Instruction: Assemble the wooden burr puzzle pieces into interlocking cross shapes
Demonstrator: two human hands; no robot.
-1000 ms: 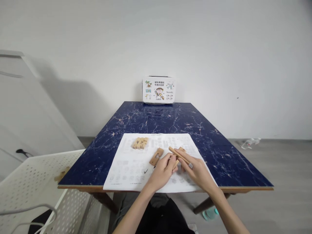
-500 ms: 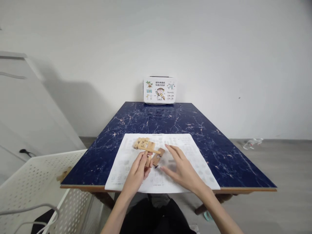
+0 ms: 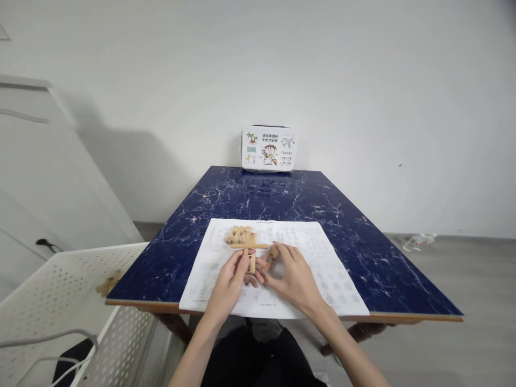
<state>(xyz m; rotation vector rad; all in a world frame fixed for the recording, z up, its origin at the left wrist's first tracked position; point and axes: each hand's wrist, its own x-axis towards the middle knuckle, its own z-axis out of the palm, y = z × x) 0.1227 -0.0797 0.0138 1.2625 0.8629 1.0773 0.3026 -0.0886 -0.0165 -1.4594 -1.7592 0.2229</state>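
Note:
My left hand (image 3: 230, 279) pinches a cross of two wooden puzzle bars (image 3: 250, 248) just above the printed instruction sheet (image 3: 322, 269). My right hand (image 3: 293, 275) rests on the sheet beside it, fingers curled round another notched wooden piece (image 3: 273, 252). A small cluster of loose wooden blocks (image 3: 238, 235) lies on the sheet just beyond the cross. Both hands are close together near the table's front edge.
The sheet lies on a dark blue marbled table (image 3: 282, 199). A white illustrated box (image 3: 269, 149) stands at the far edge against the wall. A white perforated basket (image 3: 60, 290) with a wooden piece (image 3: 108, 284) in it sits at the left. A plastic bottle (image 3: 419, 240) lies on the floor at right.
My left hand carried the wooden bars leftward toward the block cluster and now holds them as a cross. My right hand let go of them, followed left and closed on the notched piece.

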